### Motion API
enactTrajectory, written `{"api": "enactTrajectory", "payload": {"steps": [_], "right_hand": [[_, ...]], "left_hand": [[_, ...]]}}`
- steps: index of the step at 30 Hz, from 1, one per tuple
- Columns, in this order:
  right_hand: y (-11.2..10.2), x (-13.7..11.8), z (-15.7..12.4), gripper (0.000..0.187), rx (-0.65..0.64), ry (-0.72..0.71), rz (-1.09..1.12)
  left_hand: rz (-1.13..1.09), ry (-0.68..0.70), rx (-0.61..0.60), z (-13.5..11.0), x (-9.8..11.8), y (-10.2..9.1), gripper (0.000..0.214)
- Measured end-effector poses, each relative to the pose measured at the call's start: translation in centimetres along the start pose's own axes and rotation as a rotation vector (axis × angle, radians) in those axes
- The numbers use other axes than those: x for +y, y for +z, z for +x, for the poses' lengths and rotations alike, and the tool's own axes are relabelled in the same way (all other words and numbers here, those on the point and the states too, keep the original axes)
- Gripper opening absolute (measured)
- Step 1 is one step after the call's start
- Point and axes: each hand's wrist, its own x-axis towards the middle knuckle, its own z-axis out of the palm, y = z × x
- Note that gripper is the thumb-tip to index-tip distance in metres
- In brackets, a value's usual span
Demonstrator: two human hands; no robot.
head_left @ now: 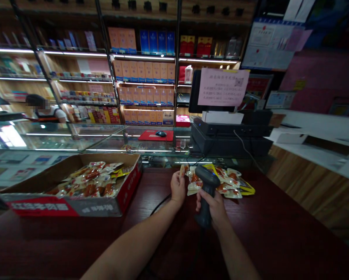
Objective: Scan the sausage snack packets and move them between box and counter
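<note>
My left hand (178,187) pinches a small foil snack packet (182,170) upright between thumb and fingers. My right hand (212,206) grips a black handheld barcode scanner (206,190), its head raised close to that packet. Just beyond the hands, a loose heap of yellow-and-clear snack packets (227,183) lies on the dark red wooden counter (151,241). To the left, an open cardboard box (75,206) with red print holds many similar packets. Neither hand touches the box.
Behind the counter stand a glass display case (75,140), a red mat with a computer mouse (156,135), and a black till (229,136) with a pink paper notice. Shelves of boxed goods fill the back wall. A person (46,111) stands at the far left.
</note>
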Motion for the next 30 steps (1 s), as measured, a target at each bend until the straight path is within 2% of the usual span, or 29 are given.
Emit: {"api": "enactTrajectory", "payload": {"steps": [4, 6, 9, 11, 14, 18, 20, 23, 26, 28, 30], "right_hand": [[-0.1, 0.0, -0.2, 0.027, -0.004, 0.0, 0.015], [-0.1, 0.0, -0.3, 0.026, -0.007, 0.006, 0.025], [-0.1, 0.1, -0.3, 0.028, -0.012, 0.017, 0.021], [0.1, 0.1, -0.2, 0.031, -0.021, 0.025, 0.004], [0.7, 0.2, -0.3, 0.032, -0.026, 0.033, 0.002], [2.1, 0.7, -0.6, 0.034, -0.057, 0.052, 0.028], [2.7, 1.2, -0.6, 0.037, -0.084, 0.059, 0.028], [3.6, 2.0, -0.6, 0.036, -0.118, 0.078, 0.008], [4.4, 2.6, -0.5, 0.035, -0.141, 0.078, -0.003], [5.1, 2.9, -0.5, 0.035, -0.151, 0.074, -0.004], [5.8, 3.1, -0.5, 0.036, -0.157, 0.084, -0.005]], "left_hand": [[0.179, 0.081, -0.239, 0.1, -2.0, -0.1, 0.006], [0.297, 0.143, -0.371, 0.4, -2.3, -0.2, 0.011], [0.49, 0.182, -0.505, 0.7, -2.1, -0.7, 0.011], [0.618, 0.182, -0.553, 0.7, -1.9, -1.3, 0.008], [0.745, 0.153, -0.585, 0.7, -1.2, -2.5, 0.019], [0.791, 0.169, -0.491, 1.1, 1.3, -4.8, 0.027], [0.802, 0.231, -0.392, 2.0, 3.2, -6.7, 0.027], [0.849, 0.302, -0.249, 4.8, 6.2, -11.1, 0.023], [1.018, 0.212, -0.169, 9.3, 8.2, -16.4, 0.02], [1.176, 0.114, -0.175, 12.5, 8.4, -19.7, 0.016], [1.332, 0.011, -0.302, 15.2, 7.8, -22.1, 0.015]]}}
